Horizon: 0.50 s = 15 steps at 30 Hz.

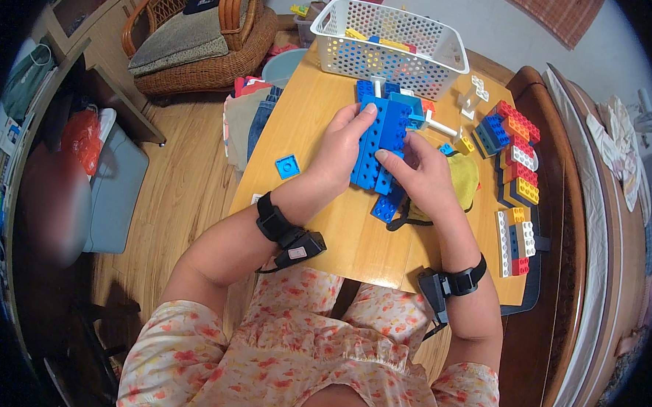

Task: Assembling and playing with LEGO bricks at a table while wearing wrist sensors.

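Between my hands is a block of joined blue toy bricks point(371, 143), held above the wooden table point(325, 225). My left hand point(342, 142) grips its left side, thumb lying along the top end. The right hand point(420, 171) closes on the lower right side, thumb pressed against the face of the bricks. Just below the held block a loose blue brick point(386, 207) lies on the table. A flat blue square piece point(287, 167) rests left of my left wrist. Beyond the block are more blue bricks, a light blue piece point(416, 112) and a white rod piece point(443, 128).
A white perforated basket point(389, 63) with bricks inside stands at the table's far end. Stacked colourful bricks point(518, 162) line the right edge, with another stack point(514, 243) nearer. A yellow-green pouch point(461, 182) lies by my right hand. A wicker chair point(202, 42) stands far left.
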### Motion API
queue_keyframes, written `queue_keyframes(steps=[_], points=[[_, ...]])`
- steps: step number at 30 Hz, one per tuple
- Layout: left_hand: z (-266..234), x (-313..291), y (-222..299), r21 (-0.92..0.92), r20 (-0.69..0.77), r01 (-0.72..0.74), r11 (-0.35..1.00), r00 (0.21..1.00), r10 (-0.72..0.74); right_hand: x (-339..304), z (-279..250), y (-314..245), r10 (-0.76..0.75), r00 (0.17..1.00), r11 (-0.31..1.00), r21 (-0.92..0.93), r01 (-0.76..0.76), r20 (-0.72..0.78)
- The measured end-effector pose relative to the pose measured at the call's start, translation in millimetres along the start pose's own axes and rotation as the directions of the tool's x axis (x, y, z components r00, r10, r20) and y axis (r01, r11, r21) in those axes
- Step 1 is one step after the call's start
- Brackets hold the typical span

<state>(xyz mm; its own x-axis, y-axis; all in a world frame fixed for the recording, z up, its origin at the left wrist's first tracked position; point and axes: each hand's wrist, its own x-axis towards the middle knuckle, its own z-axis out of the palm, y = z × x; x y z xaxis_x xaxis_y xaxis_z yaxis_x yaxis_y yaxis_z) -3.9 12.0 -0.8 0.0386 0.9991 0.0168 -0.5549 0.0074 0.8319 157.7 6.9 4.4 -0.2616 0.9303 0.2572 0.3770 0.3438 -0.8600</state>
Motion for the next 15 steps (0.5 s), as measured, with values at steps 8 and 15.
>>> queue_keyframes(steps=[8,15], points=[[1.8,-2.9,2.8,-0.03,0.024,0.014,0.999,1.0,-0.013,-0.7,0.4,0.3,0.011,1.0,1.0,0.013,-0.011,0.004],[0.7,-1.9,0.8,-0.011,-0.009,0.0,1.0,1.0,0.0,-1.1,1.5,-1.7,0.009,1.0,1.0,0.024,-0.009,0.001]])
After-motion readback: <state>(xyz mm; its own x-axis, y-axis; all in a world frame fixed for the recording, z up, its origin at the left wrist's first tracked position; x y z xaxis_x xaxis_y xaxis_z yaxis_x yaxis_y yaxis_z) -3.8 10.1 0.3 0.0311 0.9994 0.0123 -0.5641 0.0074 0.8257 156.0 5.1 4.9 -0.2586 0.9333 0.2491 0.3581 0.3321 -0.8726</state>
